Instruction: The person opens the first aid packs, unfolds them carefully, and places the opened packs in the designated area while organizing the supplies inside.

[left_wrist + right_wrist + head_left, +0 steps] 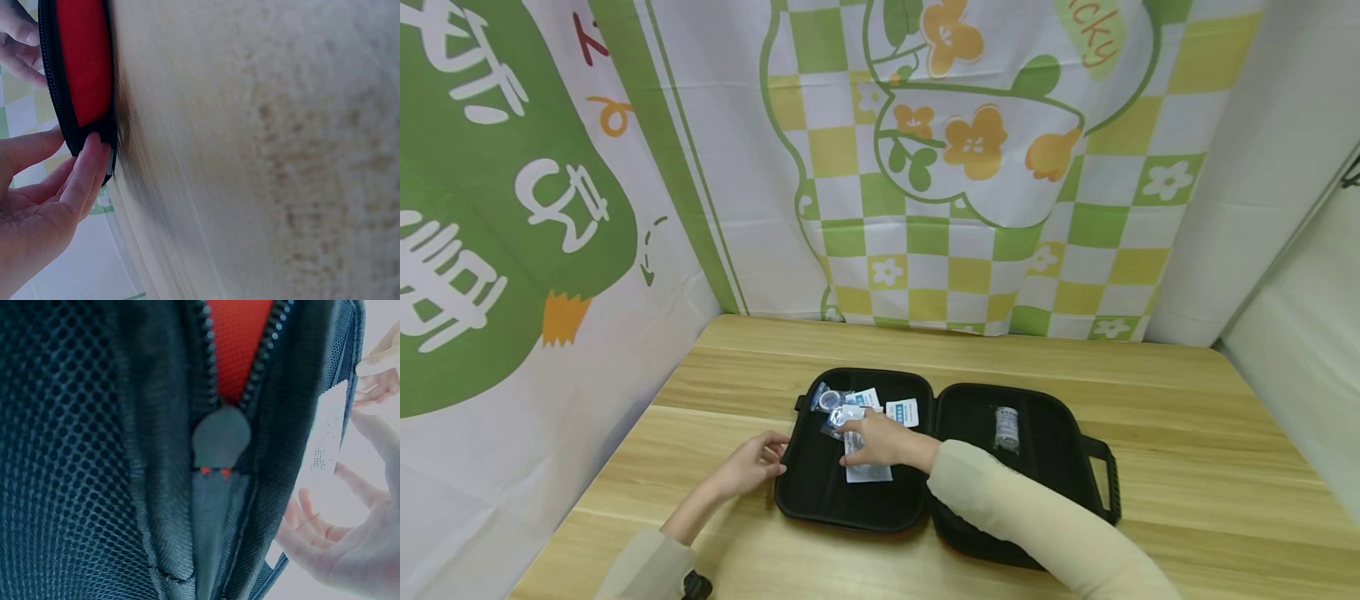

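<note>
A black zippered case (820, 500) lies spread open on the table, its two halves side by side. My left hand (751, 467) is at the left rim, with thumb and fingers pinching the edge; the left wrist view shows the case's red outer side (84, 59). Over the left half, my right hand (883, 439) reaches down with fingers spread, touching a white packet (868, 474). Around it lie a small clear bag with a white roll (830, 400) and white-and-blue packets (902, 412). The right wrist view shows the packet (325, 431) near the right hand's fingers.
A wrapped roll of bandage (1007, 429) lies in the right half. The case's carry handle (1105, 479) sticks out at the right. Beneath is a wooden table (1195, 475), backed by a patterned curtain (970, 250).
</note>
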### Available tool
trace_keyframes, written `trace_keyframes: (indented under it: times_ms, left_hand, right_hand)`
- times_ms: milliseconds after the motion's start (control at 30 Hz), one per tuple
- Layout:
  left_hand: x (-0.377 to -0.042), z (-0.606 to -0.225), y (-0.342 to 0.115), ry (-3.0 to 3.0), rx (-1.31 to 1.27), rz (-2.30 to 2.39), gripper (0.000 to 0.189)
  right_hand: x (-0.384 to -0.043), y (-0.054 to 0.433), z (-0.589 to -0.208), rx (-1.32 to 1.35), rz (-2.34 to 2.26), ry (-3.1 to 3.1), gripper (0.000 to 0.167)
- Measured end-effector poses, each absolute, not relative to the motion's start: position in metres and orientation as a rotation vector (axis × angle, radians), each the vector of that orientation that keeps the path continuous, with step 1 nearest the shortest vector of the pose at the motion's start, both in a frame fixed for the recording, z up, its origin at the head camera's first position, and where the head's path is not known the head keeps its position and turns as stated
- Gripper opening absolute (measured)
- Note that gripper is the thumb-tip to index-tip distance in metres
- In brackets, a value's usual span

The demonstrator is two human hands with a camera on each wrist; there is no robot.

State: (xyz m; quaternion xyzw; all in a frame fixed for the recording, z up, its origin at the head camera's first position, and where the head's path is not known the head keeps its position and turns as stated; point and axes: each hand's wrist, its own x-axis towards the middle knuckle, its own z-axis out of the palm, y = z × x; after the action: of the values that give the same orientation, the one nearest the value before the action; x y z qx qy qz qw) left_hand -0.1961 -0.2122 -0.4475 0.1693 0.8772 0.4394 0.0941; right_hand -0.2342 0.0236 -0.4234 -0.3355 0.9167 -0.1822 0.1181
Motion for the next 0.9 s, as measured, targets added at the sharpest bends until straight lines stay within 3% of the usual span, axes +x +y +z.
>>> trace_keyframes:
  times_ms: [900]
  left_hand:
    - [-0.199, -0.456, -0.215, 2.609, 0.517, 1.320, 0.036]
  right_hand:
    - [-0.235, 0.051, -0.415, -0.872, -0.863, 2.767, 0.030]
